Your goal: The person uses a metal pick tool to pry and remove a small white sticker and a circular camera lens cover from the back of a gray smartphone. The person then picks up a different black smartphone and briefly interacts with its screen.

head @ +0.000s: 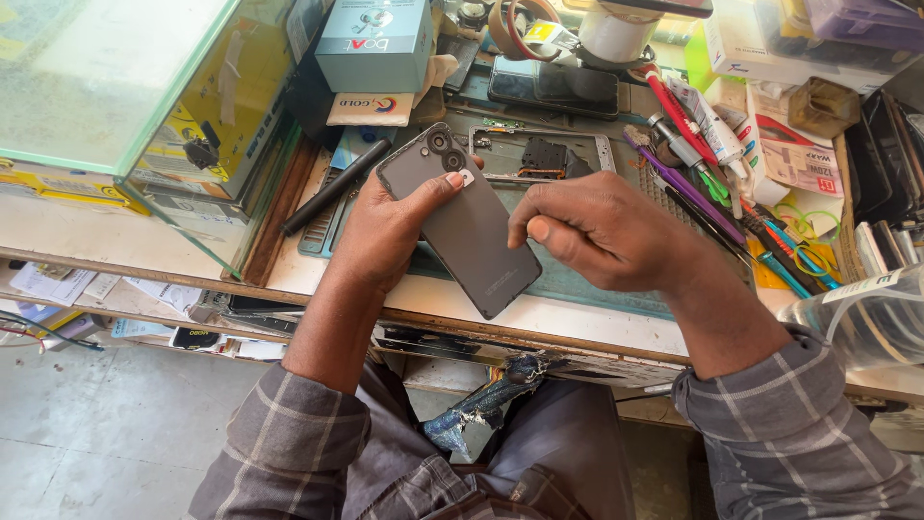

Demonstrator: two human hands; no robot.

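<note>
Hands: left hand (390, 223) grips slim dark-grey phone (462, 221), thumb near camera; right hand (602, 231) loosely fisted just beside, above cluttered counter (577, 323).

left hand (385, 226) palm-down, thumb stretched forward, fingers (361, 197) curled under. right hand (602, 226) in a loose fist just right of those fingers, thumb tucked, both forearms bare below checked sleeves.
</note>
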